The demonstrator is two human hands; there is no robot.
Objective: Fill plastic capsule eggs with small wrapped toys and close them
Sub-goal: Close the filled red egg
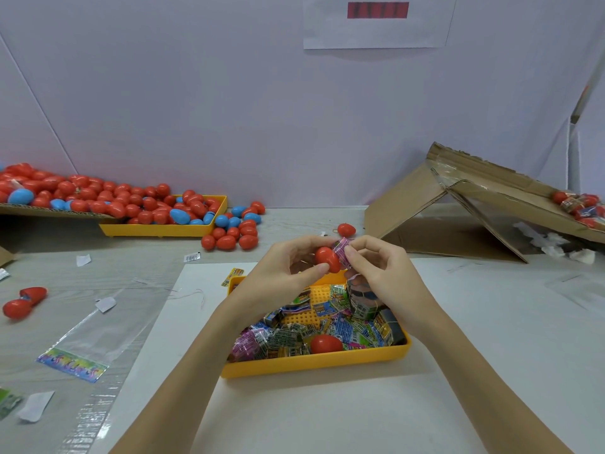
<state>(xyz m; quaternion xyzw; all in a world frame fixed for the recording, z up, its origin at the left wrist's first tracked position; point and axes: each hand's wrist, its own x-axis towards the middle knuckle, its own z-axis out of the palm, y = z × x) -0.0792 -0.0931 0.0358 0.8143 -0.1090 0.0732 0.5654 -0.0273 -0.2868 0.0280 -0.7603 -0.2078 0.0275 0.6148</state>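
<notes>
While both hands work above the tray (314,363) on a white mat (294,414), left hand (288,267) grips a red egg (327,258); right hand (376,267) pinches a wrapped toy (342,249), apparently at the egg's mouth; grey wall (196,93) close behind.

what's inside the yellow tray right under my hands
The yellow tray holds a heap of small wrapped toys and one red egg. Bare pegged floor shows mid-tray; whatever lies beneath the packets is covered.

both arms reach forward, left hand (288,267) and right hand (376,267) pinching, fingertips meeting.
</notes>
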